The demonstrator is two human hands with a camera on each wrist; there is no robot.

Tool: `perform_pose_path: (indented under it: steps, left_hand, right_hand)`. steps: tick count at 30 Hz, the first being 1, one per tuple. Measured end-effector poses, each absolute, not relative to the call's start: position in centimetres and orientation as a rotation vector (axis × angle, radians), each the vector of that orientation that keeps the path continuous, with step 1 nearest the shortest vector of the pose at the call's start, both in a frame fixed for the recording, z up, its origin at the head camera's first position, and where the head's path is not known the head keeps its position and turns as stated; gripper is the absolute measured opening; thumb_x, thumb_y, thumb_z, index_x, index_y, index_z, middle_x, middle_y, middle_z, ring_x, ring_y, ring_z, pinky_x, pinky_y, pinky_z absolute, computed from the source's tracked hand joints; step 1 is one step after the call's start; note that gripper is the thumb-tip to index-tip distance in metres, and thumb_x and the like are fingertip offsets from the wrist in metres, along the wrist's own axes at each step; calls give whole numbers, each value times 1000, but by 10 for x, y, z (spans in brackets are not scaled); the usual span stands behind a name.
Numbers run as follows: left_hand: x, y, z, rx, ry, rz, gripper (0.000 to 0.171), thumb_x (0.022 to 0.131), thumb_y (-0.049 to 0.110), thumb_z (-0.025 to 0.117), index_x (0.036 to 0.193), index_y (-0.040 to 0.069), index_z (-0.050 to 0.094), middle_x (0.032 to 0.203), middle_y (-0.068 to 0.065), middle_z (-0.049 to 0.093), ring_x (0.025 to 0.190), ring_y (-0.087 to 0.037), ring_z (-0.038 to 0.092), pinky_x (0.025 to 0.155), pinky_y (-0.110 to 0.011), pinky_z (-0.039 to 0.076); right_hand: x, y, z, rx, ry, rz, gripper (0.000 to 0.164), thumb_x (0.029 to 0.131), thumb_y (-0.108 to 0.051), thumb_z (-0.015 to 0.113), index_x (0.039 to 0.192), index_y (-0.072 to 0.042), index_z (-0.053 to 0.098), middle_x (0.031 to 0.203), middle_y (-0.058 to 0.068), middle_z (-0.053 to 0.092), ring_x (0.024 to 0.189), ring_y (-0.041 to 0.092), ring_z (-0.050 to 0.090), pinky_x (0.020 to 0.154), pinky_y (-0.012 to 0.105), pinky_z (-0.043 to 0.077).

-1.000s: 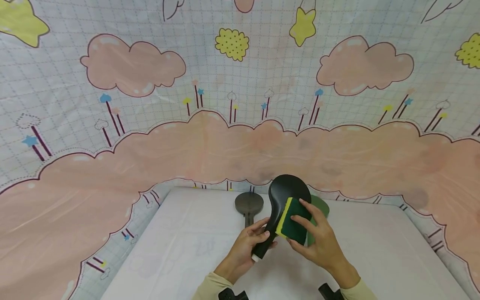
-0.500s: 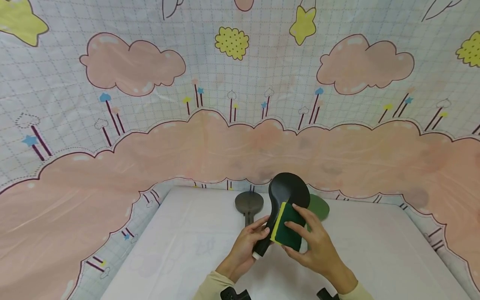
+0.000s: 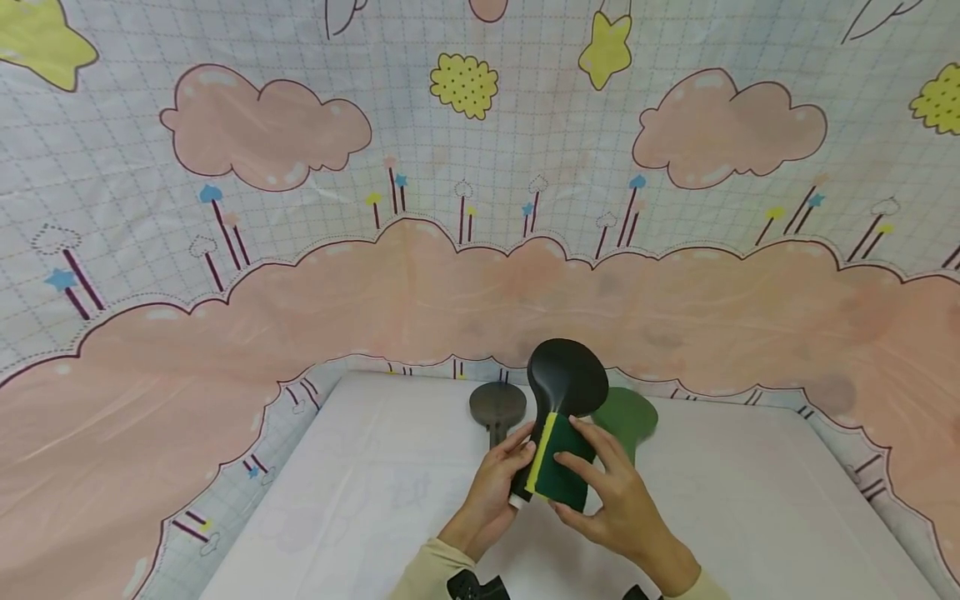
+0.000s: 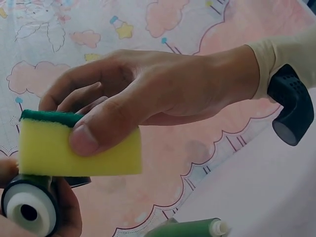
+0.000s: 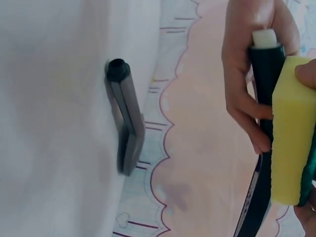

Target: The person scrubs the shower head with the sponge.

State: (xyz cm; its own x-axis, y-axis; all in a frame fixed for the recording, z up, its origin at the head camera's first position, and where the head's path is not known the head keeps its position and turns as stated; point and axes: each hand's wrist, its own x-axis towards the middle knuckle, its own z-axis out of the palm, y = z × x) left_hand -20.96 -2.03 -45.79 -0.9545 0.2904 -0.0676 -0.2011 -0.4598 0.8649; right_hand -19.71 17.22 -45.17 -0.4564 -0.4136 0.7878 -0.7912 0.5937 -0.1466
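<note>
A black handheld shower head is tilted up in my left hand, which grips its handle near the white end. My right hand pinches a yellow and green sponge between thumb and fingers. The sponge's yellow side lies against the handle, just below the round head. In the left wrist view the right thumb presses on the yellow edge of the sponge, and the handle's white hollow end shows under it. Part of the left hand is hidden behind the handle.
A grey shower head lies on the white table behind the left hand. On the right, beyond the black one, lies a green shower head. A patterned cloth hangs behind the table.
The sponge has slid down from the black shower head's round face to its handle, the right hand moving left and down with it. The shower head has shifted slightly left and up.
</note>
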Motion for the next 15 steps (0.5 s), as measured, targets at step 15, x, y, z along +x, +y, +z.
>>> perform_pose_path:
  steps: [15]
  left_hand:
    - [-211, -20, -459, 131, 1471, 2523, 54, 102, 29, 51, 152, 12, 37, 136, -5, 58, 110, -9, 61, 93, -25, 52]
  right_hand:
    - [-186, 159, -466, 957, -2064, 696, 44, 83, -52, 72, 115, -21, 68, 140, 18, 52, 129, 29, 47, 116, 12, 21]
